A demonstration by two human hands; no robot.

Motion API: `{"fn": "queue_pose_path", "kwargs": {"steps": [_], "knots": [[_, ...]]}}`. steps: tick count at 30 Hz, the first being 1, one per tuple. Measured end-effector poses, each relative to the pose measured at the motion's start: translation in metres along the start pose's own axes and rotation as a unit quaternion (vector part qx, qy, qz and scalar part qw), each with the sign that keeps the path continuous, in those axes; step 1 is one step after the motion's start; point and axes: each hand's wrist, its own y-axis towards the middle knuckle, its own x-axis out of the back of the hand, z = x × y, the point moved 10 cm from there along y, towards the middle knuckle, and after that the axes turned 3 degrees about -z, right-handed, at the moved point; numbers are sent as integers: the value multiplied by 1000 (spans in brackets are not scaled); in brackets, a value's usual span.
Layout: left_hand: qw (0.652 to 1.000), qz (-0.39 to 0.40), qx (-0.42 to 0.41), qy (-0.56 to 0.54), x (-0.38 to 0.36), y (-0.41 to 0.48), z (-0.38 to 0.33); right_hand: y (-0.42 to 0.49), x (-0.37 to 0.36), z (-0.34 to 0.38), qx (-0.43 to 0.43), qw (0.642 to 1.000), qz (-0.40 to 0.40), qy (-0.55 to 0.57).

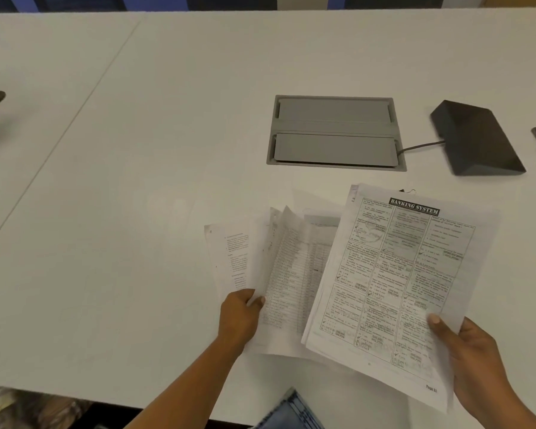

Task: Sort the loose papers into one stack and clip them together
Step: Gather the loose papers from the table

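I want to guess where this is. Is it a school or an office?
Probably an office or meeting room, though I can't be sure. The big white table has a built-in grey cable box with flaps, and a dark wedge-shaped device is wired into it. The hands hold printed papers.

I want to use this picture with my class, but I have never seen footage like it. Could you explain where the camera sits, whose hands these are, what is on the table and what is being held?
There is no machine here. The one picture comes from a camera worn on a person's head, looking forward and down, so the hands are the wearer's own.

The left hand grips a fanned bunch of loose sheets. The right hand holds a second bunch, topped by a printed page headed "Banking System". The two bunches overlap but are not yet one neat stack.

On the white table sit a grey hatch with two closed flaps, set into the top, and a dark wedge-shaped device with a cable running to the hatch. A small dark clip seems to peek out behind the page's top edge.
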Motion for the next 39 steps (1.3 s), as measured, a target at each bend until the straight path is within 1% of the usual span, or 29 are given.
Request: {"fn": "queue_pose_path", "kwargs": {"steps": [4, 8, 13, 18, 21, 23, 24, 27, 29, 31, 34, 36, 39], "knots": [[998, -7, -2, -64, 7, -5, -11, -3, 1, 2, 2, 1000, -3, 2], [990, -13, 21, -139, 8, -8, -14, -2, 0, 3, 3, 1000, -5, -1], [981, -1, 24, -194, 5, -17, -27, -4, -12, 13, 5, 1000, 18, 10], [980, 47, -6, -193, -6, -29, -51, -5, -27, 27, 13, 999, 45, 19], [971, 94, -18, -218, -17, -41, -70, -7, -37, 42, 44, 998, 50, 13], [965, 125, -17, -230, -25, -48, -79, -9, -46, 51, 64, 996, 68, 11], [963, 138, -17, -231, -29, -51, -83, -9, -52, 53, 62, 995, 82, 18], [958, 173, -29, -225, -37, -59, -96, -12, -67, 48, 14, 989, 130, 64], [956, 194, -33, -220, -41, -63, -102, -15, -74, 45, -5, 985, 156, 73], [954, 206, -14, -217, -43, -64, -102, -15, -75, 44, 0, 986, 158, 52], [944, 221, 45, -241, -44, -62, -98, -11, -71, 50, 35, 990, 135, -7], [940, 237, 32, -244, -45, -60, -108, -10, -71, 53, 54, 988, 140, -27], [948, 239, -10, -211, -46, -54, -126, -12, -77, 58, 77, 984, 148, -64]]}}
